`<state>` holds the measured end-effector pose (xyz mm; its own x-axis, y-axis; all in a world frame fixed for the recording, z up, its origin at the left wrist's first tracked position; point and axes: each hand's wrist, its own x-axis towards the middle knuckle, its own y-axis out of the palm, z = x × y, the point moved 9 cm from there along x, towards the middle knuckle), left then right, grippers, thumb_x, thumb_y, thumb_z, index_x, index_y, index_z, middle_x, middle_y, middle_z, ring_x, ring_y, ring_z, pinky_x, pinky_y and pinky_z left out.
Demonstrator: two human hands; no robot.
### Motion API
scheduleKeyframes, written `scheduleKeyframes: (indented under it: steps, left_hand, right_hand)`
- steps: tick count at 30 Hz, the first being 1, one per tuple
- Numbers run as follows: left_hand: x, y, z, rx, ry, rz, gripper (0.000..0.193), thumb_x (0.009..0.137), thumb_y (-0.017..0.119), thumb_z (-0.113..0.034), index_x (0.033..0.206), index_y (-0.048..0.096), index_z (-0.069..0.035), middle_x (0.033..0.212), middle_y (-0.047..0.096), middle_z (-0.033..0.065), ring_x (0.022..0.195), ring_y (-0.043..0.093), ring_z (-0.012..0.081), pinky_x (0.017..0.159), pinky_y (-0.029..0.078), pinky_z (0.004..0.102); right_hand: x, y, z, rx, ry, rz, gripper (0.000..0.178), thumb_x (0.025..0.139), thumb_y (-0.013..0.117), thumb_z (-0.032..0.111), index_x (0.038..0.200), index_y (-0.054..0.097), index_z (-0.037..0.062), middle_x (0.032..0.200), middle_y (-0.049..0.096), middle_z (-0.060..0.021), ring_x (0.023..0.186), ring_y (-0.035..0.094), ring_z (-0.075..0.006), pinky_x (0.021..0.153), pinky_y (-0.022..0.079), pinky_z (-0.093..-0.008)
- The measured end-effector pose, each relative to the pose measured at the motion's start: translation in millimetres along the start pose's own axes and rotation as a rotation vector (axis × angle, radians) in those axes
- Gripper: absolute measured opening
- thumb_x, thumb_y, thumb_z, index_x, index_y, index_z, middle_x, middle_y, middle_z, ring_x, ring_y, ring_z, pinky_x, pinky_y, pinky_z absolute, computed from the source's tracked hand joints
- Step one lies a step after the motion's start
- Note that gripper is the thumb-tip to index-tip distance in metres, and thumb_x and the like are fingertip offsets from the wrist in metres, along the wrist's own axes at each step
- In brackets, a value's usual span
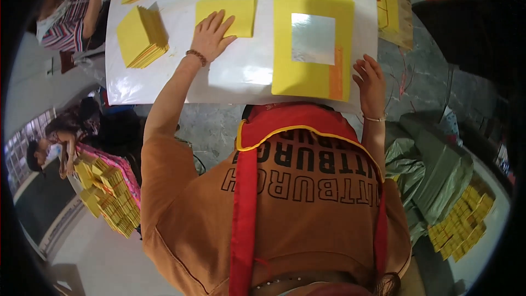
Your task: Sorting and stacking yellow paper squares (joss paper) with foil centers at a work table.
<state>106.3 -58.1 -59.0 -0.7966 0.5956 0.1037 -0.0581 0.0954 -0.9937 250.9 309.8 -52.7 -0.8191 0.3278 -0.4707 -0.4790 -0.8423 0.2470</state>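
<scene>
Remotely, I'm watching left hand (211, 34) resting spread-fingered on folded yellow paper (241, 12), left of big yellow sheet (307, 79) bearing silver square (313, 38); right hand (371, 81), loosely curled, fingers apart, hovering right of sheet.

Yellow paper (244, 17) flat, beside larger silver-squared yellow sheet (313, 44).

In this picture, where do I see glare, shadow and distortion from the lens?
In the head view: glare on the white tabletop and silvery square; shadow on the upper part of the large yellow sheet; the lower-left co-worker looking tilted near the dark edge.
</scene>
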Motion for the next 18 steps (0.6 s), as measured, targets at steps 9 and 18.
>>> scheduleKeyframes:
  steps: [9, 18]
  left_hand:
    - [26, -32, -59, -1.163, -0.339, -0.025, 0.063, 0.092, 0.024, -0.049, 0.135, 0.029, -0.003, 0.136, 0.032, 0.0196, 0.124, 0.034, 0.0304, 0.104, 0.025, 0.0375]
    - [19, -7, -143, -1.808, -0.595, -0.042, 0.062, 0.094, 0.019, -0.048, 0.141, 0.002, -0.010, 0.147, 0.002, 0.0080, 0.134, 0.004, 0.0201, 0.109, 0.007, 0.0313]
  right_hand:
    - [-7, 30, 10, -0.181, -0.191, 0.193, 0.052, 0.094, 0.034, 0.034, 0.137, 0.025, 0.0056, 0.140, 0.027, -0.0095, 0.129, 0.028, -0.0218, 0.102, 0.027, -0.0365]
    - [-24, 63, -7, -0.274, -0.206, 0.309, 0.057, 0.096, 0.023, 0.037, 0.139, 0.010, 0.0019, 0.145, 0.012, -0.0099, 0.133, 0.014, -0.0202, 0.107, 0.015, -0.0284]
